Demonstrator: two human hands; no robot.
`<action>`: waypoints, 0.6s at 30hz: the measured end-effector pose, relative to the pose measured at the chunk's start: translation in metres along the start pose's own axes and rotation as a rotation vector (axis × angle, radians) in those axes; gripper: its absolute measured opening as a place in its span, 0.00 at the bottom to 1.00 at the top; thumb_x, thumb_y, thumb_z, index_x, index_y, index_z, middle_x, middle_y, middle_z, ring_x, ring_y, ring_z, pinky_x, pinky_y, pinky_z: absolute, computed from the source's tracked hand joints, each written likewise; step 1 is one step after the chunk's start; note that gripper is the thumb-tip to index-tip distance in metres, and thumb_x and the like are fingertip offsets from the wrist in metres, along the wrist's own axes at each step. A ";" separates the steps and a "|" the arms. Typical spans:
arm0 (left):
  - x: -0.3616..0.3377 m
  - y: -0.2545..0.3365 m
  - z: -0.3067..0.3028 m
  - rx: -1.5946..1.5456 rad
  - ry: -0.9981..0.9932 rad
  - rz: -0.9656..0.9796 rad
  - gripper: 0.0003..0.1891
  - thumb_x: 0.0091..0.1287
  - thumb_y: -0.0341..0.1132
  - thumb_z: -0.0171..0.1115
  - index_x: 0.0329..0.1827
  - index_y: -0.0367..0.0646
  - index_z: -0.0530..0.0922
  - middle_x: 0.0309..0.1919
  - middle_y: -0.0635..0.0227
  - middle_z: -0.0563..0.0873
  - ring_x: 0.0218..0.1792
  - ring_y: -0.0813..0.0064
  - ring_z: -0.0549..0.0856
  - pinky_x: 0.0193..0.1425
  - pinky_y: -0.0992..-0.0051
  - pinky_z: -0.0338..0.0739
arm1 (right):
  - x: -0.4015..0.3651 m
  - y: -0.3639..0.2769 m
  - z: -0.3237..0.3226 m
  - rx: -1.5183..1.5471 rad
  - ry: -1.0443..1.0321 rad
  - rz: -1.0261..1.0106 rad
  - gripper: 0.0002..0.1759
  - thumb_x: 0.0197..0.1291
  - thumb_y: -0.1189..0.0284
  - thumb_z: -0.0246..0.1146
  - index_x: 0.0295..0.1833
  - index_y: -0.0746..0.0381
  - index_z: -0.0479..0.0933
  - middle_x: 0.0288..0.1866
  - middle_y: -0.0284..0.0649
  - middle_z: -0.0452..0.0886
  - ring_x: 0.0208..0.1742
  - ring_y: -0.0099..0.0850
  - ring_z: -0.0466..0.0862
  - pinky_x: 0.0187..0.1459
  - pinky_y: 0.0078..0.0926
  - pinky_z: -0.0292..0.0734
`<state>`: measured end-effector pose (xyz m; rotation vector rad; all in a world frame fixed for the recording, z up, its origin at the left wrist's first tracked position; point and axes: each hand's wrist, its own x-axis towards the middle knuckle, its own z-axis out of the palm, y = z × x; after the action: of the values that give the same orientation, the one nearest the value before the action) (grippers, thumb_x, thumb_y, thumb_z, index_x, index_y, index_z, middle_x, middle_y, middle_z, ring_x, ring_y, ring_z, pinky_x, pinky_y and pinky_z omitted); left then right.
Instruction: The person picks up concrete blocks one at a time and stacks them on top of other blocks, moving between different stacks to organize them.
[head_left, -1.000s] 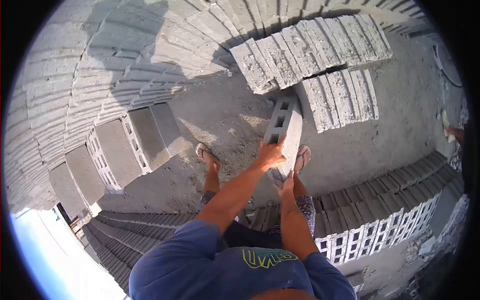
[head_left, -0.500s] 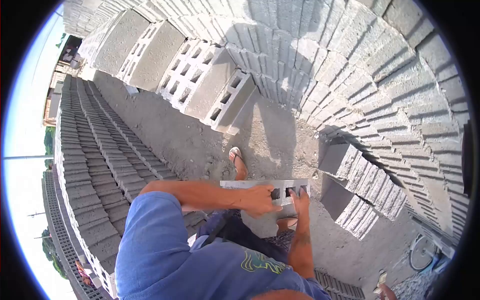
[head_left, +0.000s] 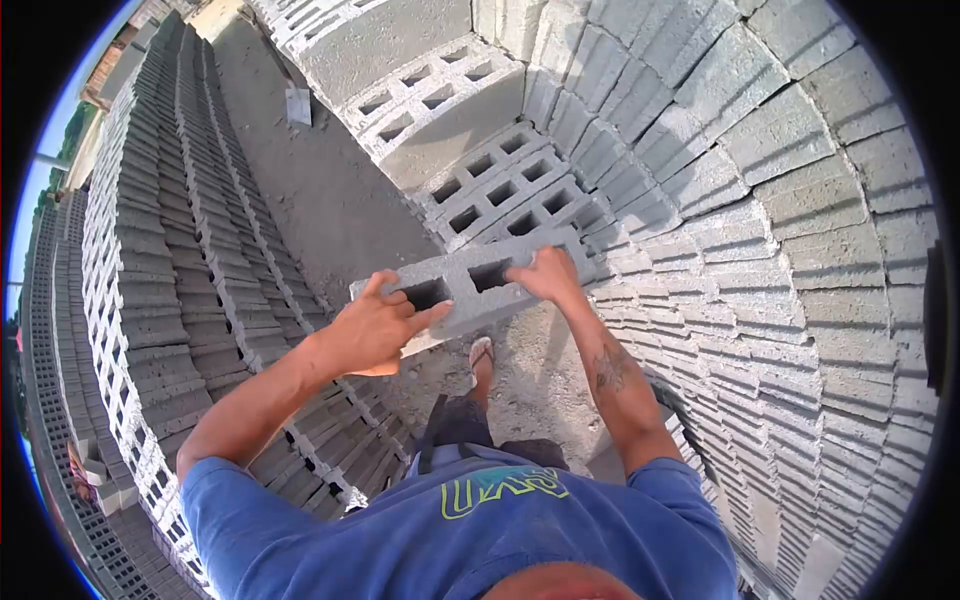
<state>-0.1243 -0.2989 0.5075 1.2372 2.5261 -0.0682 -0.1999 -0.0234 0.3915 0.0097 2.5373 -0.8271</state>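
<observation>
I hold one grey hollow concrete block [head_left: 470, 284] with both hands, raised at chest height with its holes facing me. My left hand [head_left: 378, 325] grips its left end, fingers hooked into a hole. My right hand [head_left: 545, 275] grips the right end near the top edge. The block hangs just in front of a low stack of hollow blocks [head_left: 500, 190] whose open holes face up. My foot in a sandal [head_left: 481, 356] stands on the sandy ground below the block.
A tall curved wall of stacked blocks [head_left: 800, 200] rises on the right. Long rows of blocks [head_left: 150, 240] run along the left. A sandy aisle [head_left: 310, 180] lies between them, with a loose block piece [head_left: 298, 105] on it.
I have turned left and lifted the block from knee height up to chest height. The stack with open holes is now right in front of it.
</observation>
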 end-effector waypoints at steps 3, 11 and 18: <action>0.022 -0.056 0.019 -0.047 0.265 -0.136 0.44 0.44 0.27 0.64 0.72 0.51 0.64 0.29 0.68 0.82 0.41 0.68 0.81 0.67 0.55 0.57 | 0.091 -0.059 -0.051 -0.234 0.107 -0.115 0.29 0.38 0.53 0.69 0.35 0.70 0.83 0.40 0.58 0.84 0.45 0.51 0.84 0.48 0.42 0.78; 0.146 -0.202 0.111 -0.135 0.488 -0.362 0.41 0.49 0.33 0.67 0.72 0.60 0.65 0.31 0.69 0.80 0.43 0.69 0.79 0.68 0.53 0.56 | 0.290 -0.098 -0.084 -0.486 0.213 -0.206 0.27 0.39 0.53 0.68 0.37 0.67 0.84 0.43 0.55 0.84 0.48 0.49 0.84 0.52 0.38 0.77; 0.176 -0.210 0.120 -0.089 0.560 -0.447 0.38 0.56 0.40 0.68 0.72 0.62 0.64 0.32 0.73 0.74 0.42 0.71 0.76 0.67 0.51 0.56 | 0.316 -0.081 -0.077 -0.545 0.258 -0.191 0.29 0.42 0.47 0.69 0.29 0.66 0.85 0.32 0.54 0.85 0.38 0.49 0.85 0.47 0.41 0.75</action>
<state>-0.3554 -0.3174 0.3191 0.6990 3.2028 0.3285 -0.5258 -0.0890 0.3534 -0.3237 2.9625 -0.1801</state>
